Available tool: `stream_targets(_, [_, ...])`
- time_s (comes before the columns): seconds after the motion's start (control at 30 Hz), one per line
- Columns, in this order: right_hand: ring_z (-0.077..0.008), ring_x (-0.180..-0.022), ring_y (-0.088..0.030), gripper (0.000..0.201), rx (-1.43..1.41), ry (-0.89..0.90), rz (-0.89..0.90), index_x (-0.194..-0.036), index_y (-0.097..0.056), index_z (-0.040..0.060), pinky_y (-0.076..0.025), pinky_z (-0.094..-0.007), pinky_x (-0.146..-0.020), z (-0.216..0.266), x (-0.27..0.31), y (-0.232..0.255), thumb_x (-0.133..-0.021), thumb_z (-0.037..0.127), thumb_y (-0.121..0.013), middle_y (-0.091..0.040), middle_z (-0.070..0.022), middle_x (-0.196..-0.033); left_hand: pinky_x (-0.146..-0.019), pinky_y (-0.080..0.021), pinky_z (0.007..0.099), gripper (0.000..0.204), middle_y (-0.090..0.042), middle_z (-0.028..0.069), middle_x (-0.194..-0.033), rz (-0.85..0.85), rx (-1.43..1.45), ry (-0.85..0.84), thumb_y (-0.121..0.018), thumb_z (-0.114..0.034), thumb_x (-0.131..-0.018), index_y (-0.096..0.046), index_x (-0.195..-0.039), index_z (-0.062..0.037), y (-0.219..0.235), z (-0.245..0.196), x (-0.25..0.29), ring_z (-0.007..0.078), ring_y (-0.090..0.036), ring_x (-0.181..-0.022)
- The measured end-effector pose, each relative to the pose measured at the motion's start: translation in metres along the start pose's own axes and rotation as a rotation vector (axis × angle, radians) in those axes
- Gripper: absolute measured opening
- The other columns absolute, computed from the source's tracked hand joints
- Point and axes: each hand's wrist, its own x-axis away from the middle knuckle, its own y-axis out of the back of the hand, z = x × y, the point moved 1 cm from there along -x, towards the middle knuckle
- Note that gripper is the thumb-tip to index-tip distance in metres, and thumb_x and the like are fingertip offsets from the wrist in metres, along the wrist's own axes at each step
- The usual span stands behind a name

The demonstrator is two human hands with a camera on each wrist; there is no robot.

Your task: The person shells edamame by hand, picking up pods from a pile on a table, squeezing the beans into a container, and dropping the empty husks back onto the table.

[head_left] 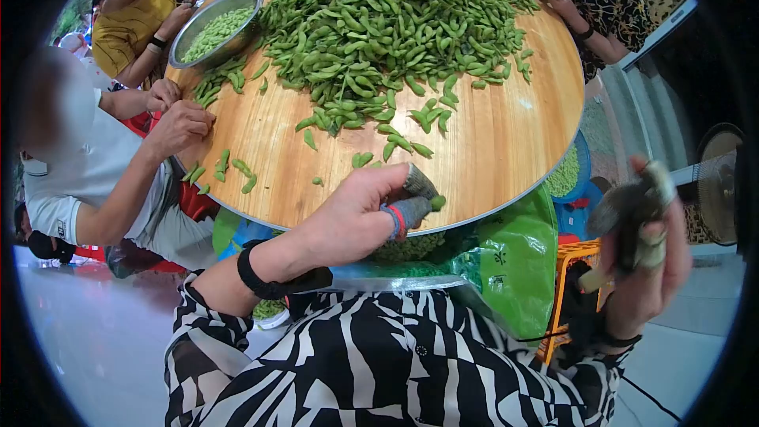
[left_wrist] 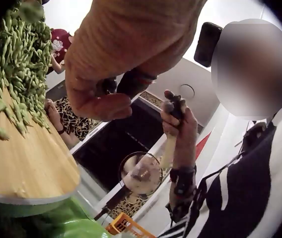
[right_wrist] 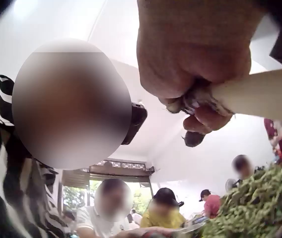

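My left hand (head_left: 352, 209), with grey covers on thumb and forefinger, is over the table's near edge. It pinches a small green soybean pod (head_left: 437, 202) at the fingertips. Off the table to the right, my right hand (head_left: 652, 257) is raised and blurred, with wrapped fingers. In the right wrist view its curled fingers grip a pale, straight-sided handle (right_wrist: 260, 94); the other end is hidden in the hand. A large heap of soybean pods (head_left: 387, 32) covers the far middle of the round wooden table (head_left: 261, 134), and loose pods (head_left: 403, 142) lie nearer me.
A metal bowl of shelled beans (head_left: 217, 34) stands at the table's left edge. People sit at left and far right. Below the table are a green plastic sheet (head_left: 518, 249), a blue basin (head_left: 583, 168) and an orange crate (head_left: 565, 289).
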Motion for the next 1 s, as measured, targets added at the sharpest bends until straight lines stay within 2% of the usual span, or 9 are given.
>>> stream_targets(0.07, [-0.002, -0.053, -0.048, 0.052, 0.144, 0.009, 0.045, -0.131, -0.046, -0.0069, -0.032, -0.0145, -0.045, 0.01, -0.022, 0.015, -0.099, 0.034, -0.04, -0.063, -0.0141, -0.103, -0.055, -0.041, 0.0192, 0.015, -0.059, -0.0001, -0.079, 0.072, -0.018, -0.008, -0.058, -0.009, -0.092, -0.061, -0.105, -0.0028, -0.006, -0.006, 0.003, 0.0043, -0.053, -0.065])
stream_targets(0.1, [-0.0014, -0.054, -0.048, 0.048, 0.268, 0.229, 0.061, -0.131, -0.047, -0.0048, -0.034, -0.0141, -0.046, 0.01, -0.032, 0.027, -0.099, 0.03, -0.04, -0.06, -0.0154, -0.117, -0.055, -0.041, 0.0192, 0.015, -0.059, -0.0001, -0.079, 0.079, -0.018, -0.005, -0.058, -0.009, -0.092, -0.061, -0.105, -0.0028, -0.006, -0.012, 0.007, 0.0043, -0.053, -0.065])
stream_targets(0.17, [-0.0014, -0.06, -0.051, 0.044, 0.25, 0.338, -0.002, -0.131, -0.048, -0.0035, -0.039, -0.0135, -0.051, 0.007, -0.056, 0.042, -0.099, 0.025, -0.039, -0.059, -0.0166, -0.121, -0.053, -0.04, 0.0187, 0.015, -0.059, -0.0003, -0.077, 0.072, -0.087, 0.004, -0.058, -0.011, -0.092, -0.061, -0.103, -0.0027, -0.004, -0.024, 0.012, 0.0038, -0.053, -0.064])
stream_targets(0.23, [-0.0052, -0.073, -0.058, 0.04, 0.343, 0.377, -0.002, -0.132, -0.049, -0.0026, -0.046, -0.0154, -0.059, -0.015, -0.082, 0.081, -0.099, 0.017, -0.037, -0.06, -0.0166, -0.119, -0.052, -0.04, 0.0188, 0.014, -0.059, -0.0005, -0.076, 0.064, -0.078, -0.004, -0.058, -0.012, -0.092, -0.062, -0.103, -0.0027, 0.001, -0.025, 0.011, 0.0038, -0.053, -0.063])
stream_targets(0.3, [-0.0077, -0.066, -0.055, 0.039, 0.273, 0.394, -0.139, -0.134, -0.047, -0.0001, -0.042, -0.0185, -0.056, -0.027, -0.095, 0.074, -0.098, 0.012, -0.039, -0.065, -0.0125, -0.097, -0.051, -0.039, 0.019, 0.014, -0.059, -0.0006, -0.075, 0.058, -0.068, 0.001, -0.058, -0.013, -0.092, -0.062, -0.102, -0.0027, -0.002, -0.021, 0.009, 0.0039, -0.053, -0.062])
stream_targets(0.43, [-0.0112, -0.065, -0.056, 0.04, 0.257, 0.431, 0.107, -0.13, -0.051, 0.0011, -0.044, -0.0252, -0.058, -0.069, -0.066, 0.006, -0.092, 0.009, -0.043, -0.064, -0.0096, -0.087, -0.047, -0.036, 0.0184, 0.014, -0.059, -0.0005, -0.073, 0.033, 0.098, 0.023, -0.06, -0.015, -0.092, -0.062, -0.101, -0.004, -0.018, 0.002, -0.006, 0.0047, -0.052, -0.056])
stream_targets(0.57, [-0.0068, -0.059, -0.05, 0.041, -0.351, -0.137, 0.261, -0.132, -0.048, -0.0018, -0.041, -0.0215, -0.053, -0.09, 0.001, -0.077, -0.094, 0.013, -0.044, -0.057, -0.001, -0.076, -0.046, -0.036, 0.0183, 0.013, -0.059, -0.0009, -0.073, -0.008, 0.213, 0.109, -0.061, -0.018, -0.092, -0.062, -0.098, -0.0066, -0.025, 0.021, -0.016, 0.0046, -0.051, -0.057])
stream_targets(0.73, [-0.0048, -0.054, -0.043, 0.042, -0.695, -0.408, 0.281, -0.135, -0.044, -0.0027, -0.035, -0.0183, -0.048, -0.094, 0.053, -0.125, -0.098, 0.017, -0.042, -0.05, 0.0007, -0.072, -0.049, -0.038, 0.018, 0.013, -0.058, -0.0019, -0.075, -0.043, 0.166, 0.05, -0.058, -0.016, -0.094, -0.061, -0.101, -0.0057, -0.02, 0.044, -0.019, 0.0037, -0.051, -0.06])
stream_targets(1.0, [-0.0057, -0.053, -0.044, 0.046, -0.861, -0.484, 0.386, -0.138, -0.039, -0.0035, -0.033, -0.0184, -0.046, -0.103, 0.074, -0.126, -0.101, 0.023, -0.042, -0.051, -0.001, -0.072, -0.07, -0.046, 0.0203, 0.021, -0.06, -0.0017, -0.092, 0.026, 0.025, -0.076, -0.055, -0.009, -0.094, -0.059, -0.112, 0.0001, -0.021, 0.062, -0.026, 0.0035, -0.054, -0.082])
